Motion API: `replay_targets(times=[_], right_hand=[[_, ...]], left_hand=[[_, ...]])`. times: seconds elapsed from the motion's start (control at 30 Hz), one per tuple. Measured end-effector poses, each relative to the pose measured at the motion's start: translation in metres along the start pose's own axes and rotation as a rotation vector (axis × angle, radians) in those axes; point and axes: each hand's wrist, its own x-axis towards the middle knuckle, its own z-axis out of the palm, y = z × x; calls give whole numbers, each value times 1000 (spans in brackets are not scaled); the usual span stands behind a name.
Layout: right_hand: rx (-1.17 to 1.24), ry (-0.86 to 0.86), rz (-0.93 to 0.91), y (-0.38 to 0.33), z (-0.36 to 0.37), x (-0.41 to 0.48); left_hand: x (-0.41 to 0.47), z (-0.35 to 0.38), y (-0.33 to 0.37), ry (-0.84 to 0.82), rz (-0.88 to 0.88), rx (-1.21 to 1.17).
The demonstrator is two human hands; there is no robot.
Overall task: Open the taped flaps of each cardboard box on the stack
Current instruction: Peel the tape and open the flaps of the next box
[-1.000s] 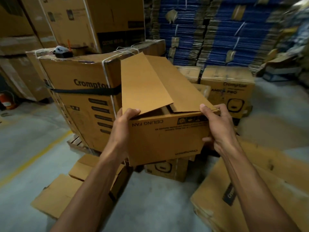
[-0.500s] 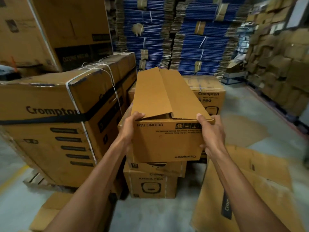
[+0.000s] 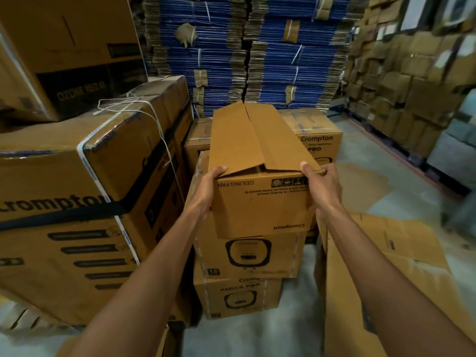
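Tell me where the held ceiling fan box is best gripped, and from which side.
By its near end's two upper corners, one hand from each side, as the left hand and right hand do now. The ceiling fan box is long and narrow, and its top flaps lie loose, so the firm walls likely hold better than the flaps.

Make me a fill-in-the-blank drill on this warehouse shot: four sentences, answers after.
1. The left hand and right hand grip a held box printed CEILING ____.
2. From the head camera, that print reads ____ down.
3. The flat cartons bundled and stacked behind are ____ in colour.
4. The large strapped box on the left bears the brand name ____.

Missing words: FAN; upside; blue; Crompton.
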Motion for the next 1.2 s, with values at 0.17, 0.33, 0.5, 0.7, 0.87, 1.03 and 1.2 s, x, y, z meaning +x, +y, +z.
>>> replay_targets(times=[0.17, 0.33, 0.5, 0.7, 0.87, 1.03, 1.2], right_hand=[[-3, 21, 6, -1, 22, 36], [39, 5, -14, -3, 40, 66], [399, 36, 44, 42, 46, 56], [687, -287, 574, 149, 83, -1], [1025, -340, 757, 135, 116, 10], [1054, -285, 722, 124, 130, 10], [1091, -212, 590, 113, 142, 10]], left_hand=[[38, 4, 6, -6, -9, -37], [76, 6, 9, 20, 10, 26], [100, 5, 6, 259, 244, 335], [94, 52, 28, 119, 784, 1072], [113, 74, 35, -52, 720, 1415], [119, 75, 30, -90, 682, 1441], [120, 71, 32, -59, 708, 1463]])
